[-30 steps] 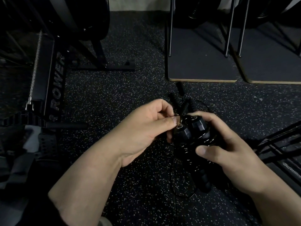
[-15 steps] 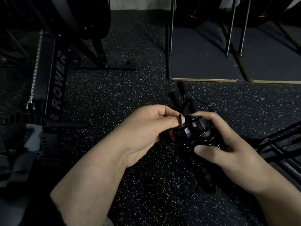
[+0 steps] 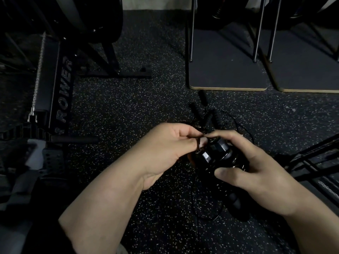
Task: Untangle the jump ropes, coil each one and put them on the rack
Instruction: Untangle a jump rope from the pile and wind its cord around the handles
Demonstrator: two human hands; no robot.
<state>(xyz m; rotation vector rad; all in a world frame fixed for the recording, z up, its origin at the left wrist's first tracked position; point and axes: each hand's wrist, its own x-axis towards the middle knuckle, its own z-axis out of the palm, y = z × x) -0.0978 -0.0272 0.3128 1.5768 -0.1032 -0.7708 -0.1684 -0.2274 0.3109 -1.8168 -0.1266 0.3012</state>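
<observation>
I'm mid-untangle: my right hand (image 3: 256, 173) grasps the bundled handles (image 3: 216, 154), my left hand (image 3: 165, 149) pinches what looks like a cord swivel (image 3: 199, 148); next, tease it free.

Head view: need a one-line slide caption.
Left hand pinches a small metal ring at the jump-rope handles gripped by the right hand, over speckled gym floor.

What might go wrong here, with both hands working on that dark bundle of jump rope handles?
The left hand pinches a small metal ring at a handle's end; it might slip, since the grip is only fingertips. The right hand holds two black handles together, so their thin cords, trailing loose on the speckled floor, may tighten into a knot if pulled.
</observation>
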